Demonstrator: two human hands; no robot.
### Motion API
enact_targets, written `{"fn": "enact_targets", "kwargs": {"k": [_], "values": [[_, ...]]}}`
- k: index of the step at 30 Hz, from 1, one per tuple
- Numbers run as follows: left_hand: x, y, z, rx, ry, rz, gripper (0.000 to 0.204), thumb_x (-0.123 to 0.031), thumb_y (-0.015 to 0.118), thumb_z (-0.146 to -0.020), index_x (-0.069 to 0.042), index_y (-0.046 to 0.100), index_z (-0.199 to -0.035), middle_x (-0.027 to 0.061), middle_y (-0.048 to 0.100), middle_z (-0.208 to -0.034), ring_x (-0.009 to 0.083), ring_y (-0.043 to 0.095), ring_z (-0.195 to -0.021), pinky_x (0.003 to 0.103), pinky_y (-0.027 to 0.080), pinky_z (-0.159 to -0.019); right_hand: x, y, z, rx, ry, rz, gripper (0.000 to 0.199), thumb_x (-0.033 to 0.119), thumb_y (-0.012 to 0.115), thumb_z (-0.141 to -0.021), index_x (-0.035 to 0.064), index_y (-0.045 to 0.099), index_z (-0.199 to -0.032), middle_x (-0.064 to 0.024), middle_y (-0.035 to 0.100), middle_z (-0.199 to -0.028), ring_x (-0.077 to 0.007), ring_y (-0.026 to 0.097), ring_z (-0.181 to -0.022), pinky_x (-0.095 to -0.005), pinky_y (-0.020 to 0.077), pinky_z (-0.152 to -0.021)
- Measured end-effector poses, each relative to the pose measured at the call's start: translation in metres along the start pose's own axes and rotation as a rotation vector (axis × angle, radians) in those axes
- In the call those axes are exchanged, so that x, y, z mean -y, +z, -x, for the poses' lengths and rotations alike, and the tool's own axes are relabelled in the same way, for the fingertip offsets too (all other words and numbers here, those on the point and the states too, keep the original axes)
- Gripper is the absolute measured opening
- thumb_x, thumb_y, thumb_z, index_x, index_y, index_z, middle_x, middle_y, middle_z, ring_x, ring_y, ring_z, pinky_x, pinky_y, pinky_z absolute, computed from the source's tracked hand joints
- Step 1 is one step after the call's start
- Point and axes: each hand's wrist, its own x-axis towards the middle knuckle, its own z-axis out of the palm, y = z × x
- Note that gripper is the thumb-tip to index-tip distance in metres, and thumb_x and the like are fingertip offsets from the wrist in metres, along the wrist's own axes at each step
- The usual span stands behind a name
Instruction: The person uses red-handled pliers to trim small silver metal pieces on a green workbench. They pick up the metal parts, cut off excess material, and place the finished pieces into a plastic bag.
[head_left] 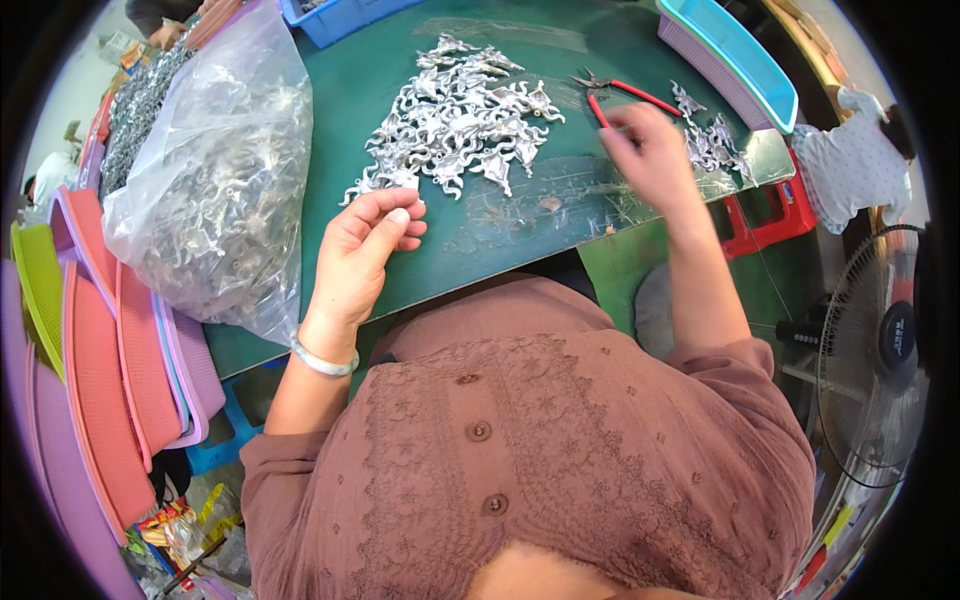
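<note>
On the green table lies a heap of small silver metal castings (465, 120) with curved, pointed arms. My left hand (365, 240), a bracelet on its wrist, is at the heap's near-left edge. Its thumb and fingers are closed together, and what is between them, if anything, is too small to make out. My right hand (650, 150) is blurred over the right side of the table. Red-handled pliers (645, 97) lie beside its fingers with handles spread; whether the fingers touch them is unclear. A smaller group of castings (715, 145) lies beyond that hand, by the table's right edge.
A large clear plastic bag (225, 180) full of castings stands at the left. Stacked pink and purple baskets (90, 390) crowd the left side. Blue trays (740, 55) sit at the far right, above a red stool (765, 225). A fan (870, 350) stands right; another person (855, 165) is behind.
</note>
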Motion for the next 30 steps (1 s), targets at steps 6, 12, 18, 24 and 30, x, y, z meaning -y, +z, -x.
{"fn": "enact_targets", "kwargs": {"k": [6, 12, 18, 24, 30], "values": [[-0.001, 0.006, 0.0, 0.018, -0.027, -0.015, 0.024, -0.011, 0.05, -0.089, 0.001, 0.055, -0.109, 0.0084, 0.061, -0.098, 0.0141, 0.058, -0.085, 0.026, 0.047, -0.074, 0.038, 0.045, -0.018, 0.077, -0.213, 0.102, 0.03, 0.025, 0.066, -0.074, 0.0007, 0.062, -0.091, -0.0127, 0.058, -0.088, -0.0306, 0.054, -0.086, -0.0378, 0.0431, -0.077], [0.0, 0.009, -0.002, 0.033, -0.049, -0.003, 0.023, -0.011, 0.05, -0.089, 0.001, 0.056, -0.108, 0.0086, 0.061, -0.095, 0.0137, 0.058, -0.083, 0.025, 0.047, -0.072, 0.031, 0.052, -0.022, 0.112, -0.155, 0.025, 0.024, 0.021, 0.062, -0.076, 0.0006, 0.063, -0.089, -0.0138, 0.058, -0.085, -0.0318, 0.054, -0.087, -0.0403, 0.0431, -0.077], [-0.002, 0.015, -0.01, 0.069, -0.058, 0.001, 0.023, -0.01, 0.05, -0.088, 0.001, 0.055, -0.108, 0.0088, 0.061, -0.095, 0.0137, 0.058, -0.083, 0.026, 0.047, -0.072, 0.036, 0.041, -0.019, 0.184, 0.086, -0.439, 0.022, 0.018, 0.053, -0.089, -0.0016, 0.061, -0.092, -0.0051, 0.059, -0.079, -0.0144, 0.054, -0.073, -0.027, 0.0439, -0.07], [-0.011, 0.029, -0.014, 0.012, 0.044, 0.013, 0.028, -0.015, 0.051, -0.089, -0.001, 0.052, -0.113, 0.0064, 0.06, -0.089, 0.0116, 0.056, -0.075, 0.023, 0.046, -0.067, 0.055, 0.029, -0.02, 0.457, 0.231, -0.924, 0.026, 0.023, 0.049, -0.092, -0.0001, 0.061, -0.093, 0.0003, 0.06, -0.085, -0.006, 0.051, -0.076, -0.0233, 0.0437, -0.073], [-0.035, 0.025, -0.017, 0.019, -0.108, 0.002, 0.028, -0.027, 0.049, -0.091, -0.004, 0.054, -0.106, 0.0052, 0.06, -0.081, 0.0098, 0.056, -0.06, 0.021, 0.046, -0.055, 0.085, 0.033, -0.017, 0.041, -0.635, -0.139, 0.017, 0.011, 0.063, -0.073, 0.0018, 0.059, -0.087, -0.0095, 0.054, -0.078, -0.0283, 0.053, -0.07, -0.0351, 0.0449, -0.063]]}}
